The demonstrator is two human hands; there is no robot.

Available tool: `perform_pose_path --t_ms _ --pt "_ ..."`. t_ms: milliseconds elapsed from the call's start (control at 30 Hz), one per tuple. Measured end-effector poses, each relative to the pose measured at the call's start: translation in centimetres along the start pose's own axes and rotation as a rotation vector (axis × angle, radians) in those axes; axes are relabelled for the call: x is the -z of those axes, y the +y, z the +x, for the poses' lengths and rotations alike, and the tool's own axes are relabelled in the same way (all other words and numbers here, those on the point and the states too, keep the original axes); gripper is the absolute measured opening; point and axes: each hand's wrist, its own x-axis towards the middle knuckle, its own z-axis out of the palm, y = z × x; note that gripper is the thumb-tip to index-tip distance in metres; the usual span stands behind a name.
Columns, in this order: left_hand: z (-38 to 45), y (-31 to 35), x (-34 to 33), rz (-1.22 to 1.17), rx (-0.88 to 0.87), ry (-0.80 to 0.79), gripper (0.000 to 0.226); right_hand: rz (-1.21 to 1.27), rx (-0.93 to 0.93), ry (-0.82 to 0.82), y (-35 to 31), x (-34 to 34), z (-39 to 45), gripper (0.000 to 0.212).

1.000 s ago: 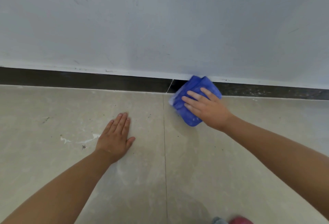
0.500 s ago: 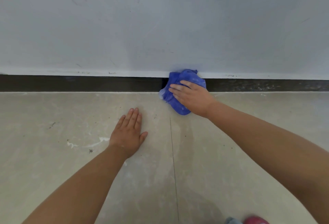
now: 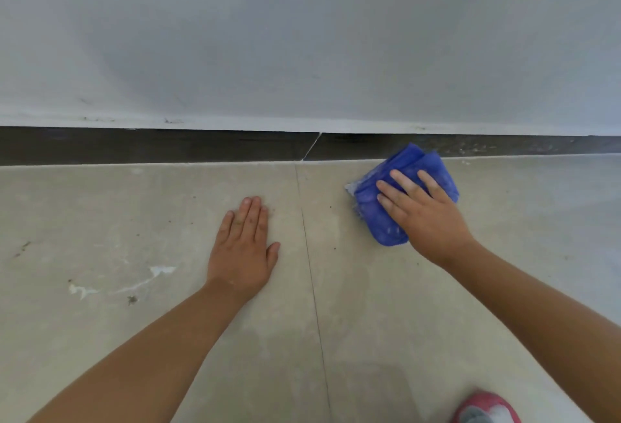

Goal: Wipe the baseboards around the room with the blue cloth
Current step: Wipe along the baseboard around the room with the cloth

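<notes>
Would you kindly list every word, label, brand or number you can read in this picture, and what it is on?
None: no writing shows on the blue cloth, the dark baseboard, the wall, the floor tiles, or the pink shoe.

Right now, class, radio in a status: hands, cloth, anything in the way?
Left hand flat on floor. Right hand presses blue cloth at baseboard foot. Path clear.
</notes>
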Motion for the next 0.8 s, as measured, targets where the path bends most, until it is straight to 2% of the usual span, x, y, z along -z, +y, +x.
perform_pose_path --t_ms 67,133,200,267,367,433,500,567,633,667,733,800 --pt "-0.1 -0.3 0.1 0.017 0.024 0.005 0.071 0.016 0.035 0.026 -1.6 0.8 1.4 0.055" --pt "0.2 -0.6 0.0 -0.078 -0.011 -0.021 0.065 0.033 0.111 0.087 -3.3 1.6 3.6 0.035" --pt "0.3 -0.6 -0.2 -0.11 -0.037 -0.09 0.062 0.027 0.207 0.122 -5.2 2.3 6.5 0.038" --pt "0.3 -0.6 -0.3 -0.097 -0.044 -0.082 0.061 -0.002 0.299 0.142 -6.6 2.5 9.1 0.03" --pt "0.3 -0.7 -0.5 -0.072 -0.027 -0.056 0.06 -0.057 0.328 0.093 -7.0 2.3 11.5 0.027" --pt "0.5 -0.6 -0.8 -0.061 -0.006 0.016 0.058 -0.049 0.318 0.089 -5.6 1.3 10.9 0.029" --pt "0.5 0.0 -0.1 -0.052 0.065 -0.037 0.058 -0.055 0.29 0.125 -3.4 -0.2 9.7 0.023" --pt "0.6 0.6 0.4 -0.011 0.106 -0.019 0.066 -0.082 0.265 0.103 -1.0 -1.2 8.0 0.034" --pt "0.8 0.7 0.1 0.104 0.113 0.004 0.069 -0.08 0.221 0.105 1.4 -1.8 6.0 0.021" --pt "0.9 1.0 0.5 0.107 0.128 -0.018 0.067 -0.059 0.188 0.093 2.5 -1.9 4.9 0.021" --pt "1.2 1.9 1.3 0.108 0.132 -0.012 0.061 -0.006 0.157 0.128 4.4 -2.2 3.1 0.03" --pt "0.9 3.4 1.6 0.096 0.146 -0.038 0.068 0.047 0.215 0.156 5.6 -2.1 1.7 0.034"
